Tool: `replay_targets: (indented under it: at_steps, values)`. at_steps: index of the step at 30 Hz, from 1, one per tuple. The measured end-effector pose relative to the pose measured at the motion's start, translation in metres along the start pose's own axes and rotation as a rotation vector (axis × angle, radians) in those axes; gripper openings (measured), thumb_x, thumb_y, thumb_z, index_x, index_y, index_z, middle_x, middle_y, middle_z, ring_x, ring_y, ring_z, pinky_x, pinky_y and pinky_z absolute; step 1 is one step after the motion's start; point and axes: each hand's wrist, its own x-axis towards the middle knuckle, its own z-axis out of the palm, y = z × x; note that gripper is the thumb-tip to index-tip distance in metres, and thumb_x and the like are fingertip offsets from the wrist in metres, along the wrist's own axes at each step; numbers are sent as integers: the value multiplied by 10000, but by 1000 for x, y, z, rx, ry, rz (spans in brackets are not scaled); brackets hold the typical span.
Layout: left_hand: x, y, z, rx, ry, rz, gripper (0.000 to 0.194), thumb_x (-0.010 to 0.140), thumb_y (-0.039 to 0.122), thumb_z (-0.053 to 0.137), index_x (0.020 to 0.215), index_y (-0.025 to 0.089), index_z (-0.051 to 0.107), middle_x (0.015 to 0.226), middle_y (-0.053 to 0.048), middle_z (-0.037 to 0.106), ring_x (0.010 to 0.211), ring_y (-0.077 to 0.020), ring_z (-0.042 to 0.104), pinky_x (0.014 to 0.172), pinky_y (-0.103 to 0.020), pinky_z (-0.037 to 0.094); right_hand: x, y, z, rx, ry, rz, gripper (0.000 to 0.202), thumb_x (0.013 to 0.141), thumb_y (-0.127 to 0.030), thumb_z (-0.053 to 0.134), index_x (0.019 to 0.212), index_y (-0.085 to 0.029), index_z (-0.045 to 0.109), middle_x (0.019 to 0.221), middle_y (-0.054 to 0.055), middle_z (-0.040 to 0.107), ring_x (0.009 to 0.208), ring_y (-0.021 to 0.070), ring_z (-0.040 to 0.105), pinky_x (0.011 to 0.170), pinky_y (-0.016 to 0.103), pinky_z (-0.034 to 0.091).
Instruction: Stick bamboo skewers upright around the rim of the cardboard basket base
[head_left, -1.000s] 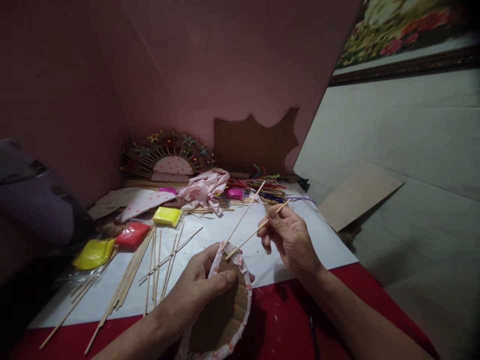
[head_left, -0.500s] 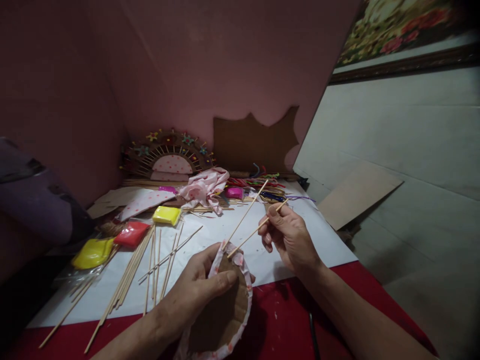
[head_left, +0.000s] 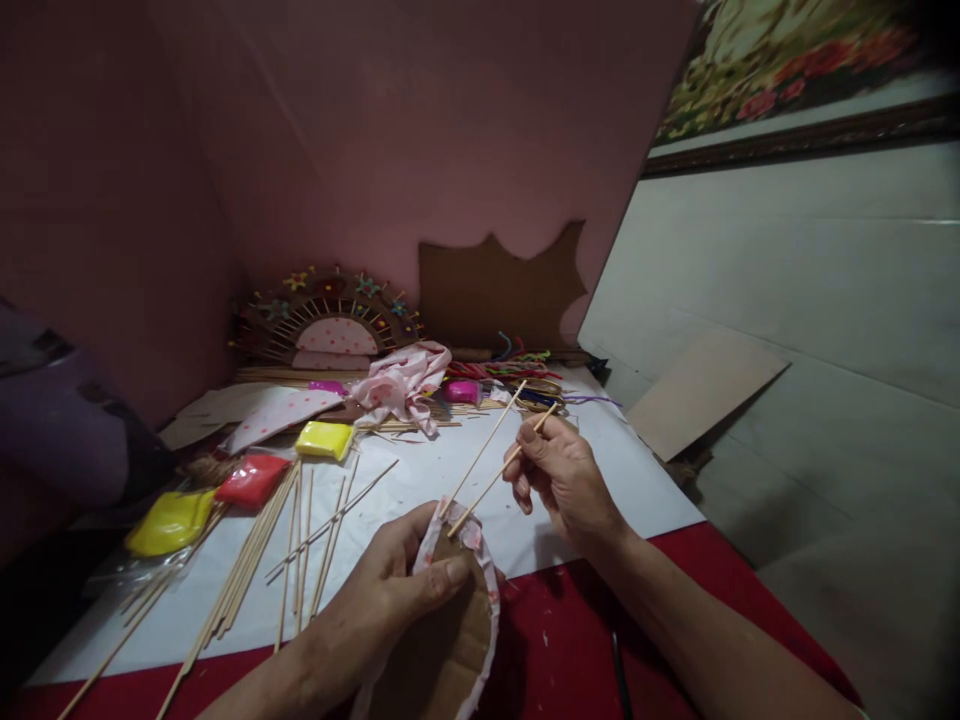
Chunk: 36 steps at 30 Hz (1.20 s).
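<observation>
My left hand point(head_left: 409, 585) grips a rounded cardboard piece point(head_left: 442, 650) whose edge is wrapped in pink spotted fabric, thumb flat on the bare brown side. From its upper edge a thin wooden stick point(head_left: 484, 445) points up and to the right. My right hand point(head_left: 559, 475) pinches a second wooden stick point(head_left: 501, 472) near its upper end. That stick's lower tip meets the cardboard close to the fabric edge; whether it is pushed in, I cannot tell. The fingers of my left hand behind the cardboard are mostly hidden.
Loose wooden sticks point(head_left: 251, 560) lie on the white sheet point(head_left: 420, 475) to the left, beside yellow point(head_left: 172, 522) and red clay packets point(head_left: 253, 482). Crumpled pink fabric point(head_left: 405, 380) lies farther back. A decorated cardboard half-circle point(head_left: 330, 320) and a cut cardboard sheet point(head_left: 499, 290) lean against the wall.
The view has shifted slightly, so the background sits a little to the left. Both hands keep their grips, with the cardboard and stick slightly lower in view.
</observation>
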Motion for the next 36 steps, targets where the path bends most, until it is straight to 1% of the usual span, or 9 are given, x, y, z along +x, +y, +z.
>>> replay_targets:
  at_steps: [4,6,10,12,15,20,24,30,36]
  values:
    - [4,-4,-1,18,56,48,148,819,256,515,908,186,609,827,-28,637,790,-166,570,736,-269,415,1,2,0,-7,-3,7,217,794,-362,545,729,-189,431,524,-23,612,311,72,447,284,156,351]
    - [5,-2,1,36,77,49,152,820,269,513,902,189,613,821,-25,643,786,-166,569,729,-262,419,2,3,-1,2,-9,11,227,789,-375,548,727,-191,430,521,-26,610,305,71,438,279,157,348]
    - [4,4,6,102,140,54,133,813,283,523,769,191,609,776,3,642,737,-133,559,705,-214,418,3,6,-2,18,-32,9,219,799,-364,540,726,-190,431,525,-24,614,306,72,443,277,157,350]
    - [3,4,6,129,135,39,168,831,297,492,741,195,592,760,11,638,718,-124,558,689,-204,417,3,6,-3,19,-35,8,214,802,-356,539,723,-188,432,525,-23,615,306,71,445,276,154,347]
    - [3,-1,2,154,119,52,186,851,309,452,774,203,583,767,11,625,740,-128,550,675,-206,412,3,6,-3,22,-33,15,222,796,-364,546,721,-188,434,520,-23,615,300,69,442,272,152,344]
    - [4,-6,-2,165,82,49,162,841,313,468,831,199,582,805,-6,600,781,-154,530,726,-259,406,4,6,-3,29,-32,19,222,794,-367,547,722,-189,435,515,-24,615,298,69,443,268,151,339]
    - [4,-9,-4,207,109,63,172,846,317,459,845,202,587,819,-7,584,796,-154,518,727,-258,392,3,6,-3,25,-22,19,227,790,-368,551,711,-191,432,514,-30,610,293,66,433,267,150,332]
    - [6,-13,-7,218,98,58,187,852,325,445,834,196,578,803,-13,575,754,-145,517,696,-258,389,3,4,-3,16,-8,15,225,793,-359,546,701,-189,431,506,-34,597,294,64,426,269,148,327]
    - [6,-12,-4,183,93,72,189,850,310,455,804,185,588,752,0,566,689,-120,508,646,-229,390,2,3,-3,-3,2,11,223,797,-362,538,706,-188,434,508,-25,609,291,64,421,272,149,331]
